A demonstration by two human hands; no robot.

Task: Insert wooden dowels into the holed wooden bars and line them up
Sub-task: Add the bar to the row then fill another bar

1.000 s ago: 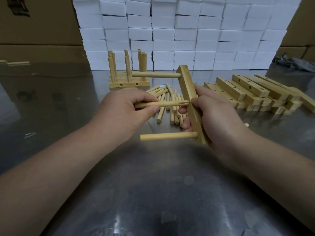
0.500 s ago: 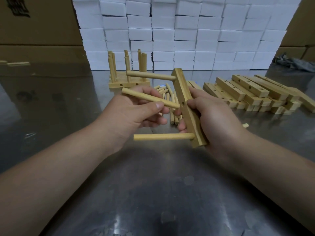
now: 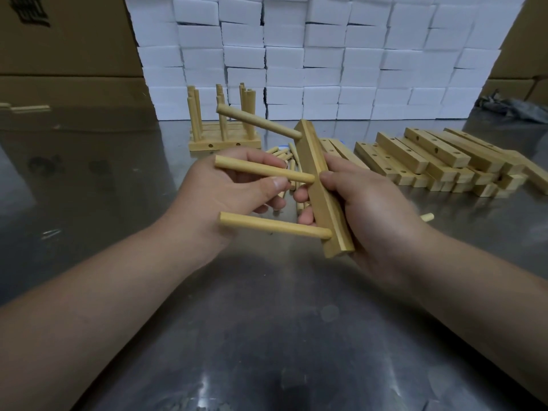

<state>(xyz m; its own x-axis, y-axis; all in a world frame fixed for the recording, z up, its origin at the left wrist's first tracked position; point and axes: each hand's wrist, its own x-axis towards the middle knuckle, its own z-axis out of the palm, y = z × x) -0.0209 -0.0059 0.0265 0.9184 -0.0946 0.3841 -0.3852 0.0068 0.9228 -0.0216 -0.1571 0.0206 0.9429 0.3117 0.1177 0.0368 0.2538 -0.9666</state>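
Your left hand [image 3: 221, 194] pinches the dowel [image 3: 264, 170], right hand [image 3: 376, 209] grips the bar [image 3: 310, 155]: keep it square to the bar, push straight.

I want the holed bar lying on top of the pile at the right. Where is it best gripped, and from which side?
Probably at its middle, from above, with the grip across its two long sides. The top bar lies flat and uppermost on the pile, so those sides look free, and a hold at the middle should balance it.

White blocks [image 3: 326, 54] stack behind the steel table [image 3: 267, 336], cardboard boxes [image 3: 65, 40] flanking them.
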